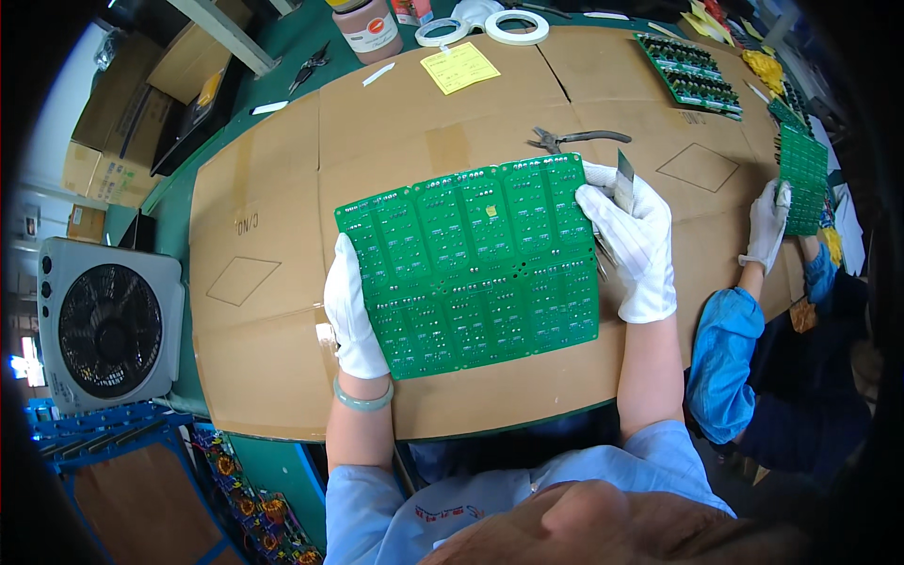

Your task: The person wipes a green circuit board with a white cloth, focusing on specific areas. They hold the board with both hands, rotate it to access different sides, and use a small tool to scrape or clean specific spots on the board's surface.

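White-gloved left hand (353,315) and right hand (637,240) pinch a rectangular green circuit board (471,278) above the cardboard-covered desk (264,348), fingers closed; right also clasps slim metal tool (625,169). Holding step, seemingly; next needs steadiness.

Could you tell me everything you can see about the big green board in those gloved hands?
The green board is a flat, roughly rectangular circuit board with a slight sheen, patterned in two rows of repeating sections. Small silvery dots and pale marks cover it, with dark holes near the middle and a small yellow patch higher up. It looks whole, turned slightly with its right side higher. The left hand grips its left edge, the right hand its upper right.
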Motion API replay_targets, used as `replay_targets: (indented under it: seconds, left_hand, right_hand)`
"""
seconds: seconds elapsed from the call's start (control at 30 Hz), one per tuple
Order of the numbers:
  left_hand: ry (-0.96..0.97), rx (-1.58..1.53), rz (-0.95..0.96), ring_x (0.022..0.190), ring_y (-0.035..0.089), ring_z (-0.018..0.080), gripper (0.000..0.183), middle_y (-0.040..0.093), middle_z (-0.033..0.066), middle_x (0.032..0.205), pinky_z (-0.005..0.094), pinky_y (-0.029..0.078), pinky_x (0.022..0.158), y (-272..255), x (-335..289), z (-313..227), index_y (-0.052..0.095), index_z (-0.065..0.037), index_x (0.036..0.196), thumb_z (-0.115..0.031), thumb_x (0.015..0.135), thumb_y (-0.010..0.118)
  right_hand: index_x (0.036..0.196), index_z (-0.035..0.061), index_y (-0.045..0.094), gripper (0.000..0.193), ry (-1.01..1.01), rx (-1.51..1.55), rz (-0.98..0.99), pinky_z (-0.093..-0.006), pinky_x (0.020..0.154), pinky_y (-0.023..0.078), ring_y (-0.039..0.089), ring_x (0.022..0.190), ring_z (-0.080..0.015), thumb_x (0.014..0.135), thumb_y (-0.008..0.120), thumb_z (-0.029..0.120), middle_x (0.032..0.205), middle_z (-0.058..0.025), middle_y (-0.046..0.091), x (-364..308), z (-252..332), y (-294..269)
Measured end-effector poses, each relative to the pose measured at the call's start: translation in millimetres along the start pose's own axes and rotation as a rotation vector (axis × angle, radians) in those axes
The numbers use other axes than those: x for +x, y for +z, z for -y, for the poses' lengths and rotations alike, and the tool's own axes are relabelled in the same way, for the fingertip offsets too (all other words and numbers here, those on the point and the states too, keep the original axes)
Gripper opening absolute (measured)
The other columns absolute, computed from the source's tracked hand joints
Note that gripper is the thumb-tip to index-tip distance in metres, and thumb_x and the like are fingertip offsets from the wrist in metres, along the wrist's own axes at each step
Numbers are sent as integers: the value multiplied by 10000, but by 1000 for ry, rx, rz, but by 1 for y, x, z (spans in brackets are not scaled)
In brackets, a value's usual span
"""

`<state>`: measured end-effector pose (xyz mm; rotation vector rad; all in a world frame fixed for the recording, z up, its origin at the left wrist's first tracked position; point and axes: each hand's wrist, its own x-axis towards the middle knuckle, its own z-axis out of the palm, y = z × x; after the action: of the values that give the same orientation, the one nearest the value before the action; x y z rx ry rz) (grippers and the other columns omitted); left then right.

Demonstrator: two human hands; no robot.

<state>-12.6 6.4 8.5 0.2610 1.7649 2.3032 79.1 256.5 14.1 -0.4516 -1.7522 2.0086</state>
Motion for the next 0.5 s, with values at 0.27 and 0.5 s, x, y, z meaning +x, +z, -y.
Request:
replay_targets:
  seconds: [0.27, 0.5]
  left_hand:
    - [-83, -159, -10, 825, 619, 117, 414, 630, 79, 988, 243, 526, 709, 4, -1, -4, 551, -15, 1118, -329, 1030, 294]
    - [-77, -157, -5, 837, 613, 112, 392, 623, 71, 1000, 240, 522, 711, 1, -3, -3, 551, -26, 1113, -325, 1028, 312]
  right_hand:
    - [1104, -63, 616, 300, -28, 23, 20, -242, 744, 510, 631, 838, -128, 839, 673, 64, 959, -109, 672, 0, 1, -1]
    - [1116, -60, 612, 306, -18, 39, 17, -234, 738, 505, 631, 831, -128, 843, 668, 67, 959, -108, 671, -2, 1, 2]
